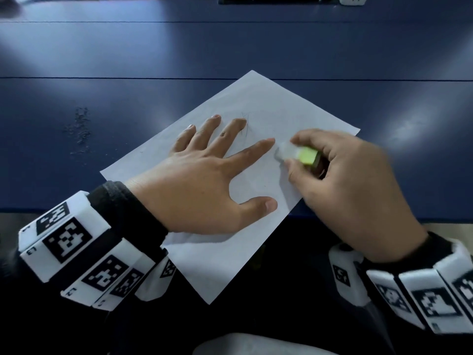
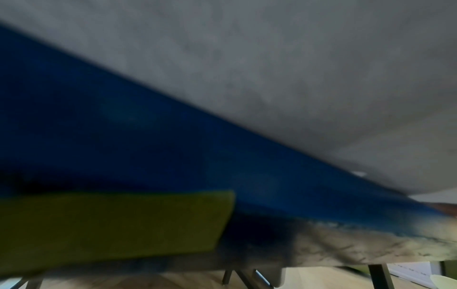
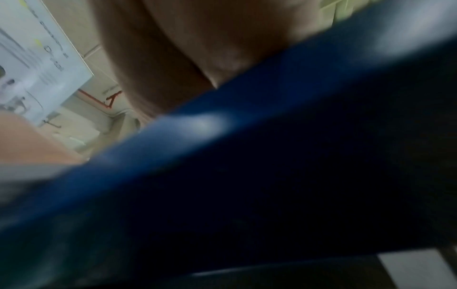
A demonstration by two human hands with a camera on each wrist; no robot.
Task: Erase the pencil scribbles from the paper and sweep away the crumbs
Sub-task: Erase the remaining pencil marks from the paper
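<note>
A white sheet of paper (image 1: pixel 268 103) lies askew on the blue table (image 1: pixel 128 60), its near corner hanging over the front edge. Faint pencil scribbles (image 1: pixel 245 124) remain beside my middle fingertip. My left hand (image 1: pixel 204 172) lies flat on the sheet with its fingers spread. My right hand (image 1: pixel 340 180) pinches a white eraser (image 1: pixel 297 153) with a yellow-green sleeve between thumb and fingers, its white end down on the paper just right of the left index fingertip. Both wrist views are blurred; the left one shows the paper's underside (image 2: pixel 296 78), the right one my palm (image 3: pixel 197 48).
A patch of dark eraser crumbs (image 1: pixel 80 129) is scattered on the table left of the paper. A white power strip (image 1: pixel 353 0) and a dark object sit at the far edge. The table's front edge (image 1: pixel 384 219) runs just under my right hand.
</note>
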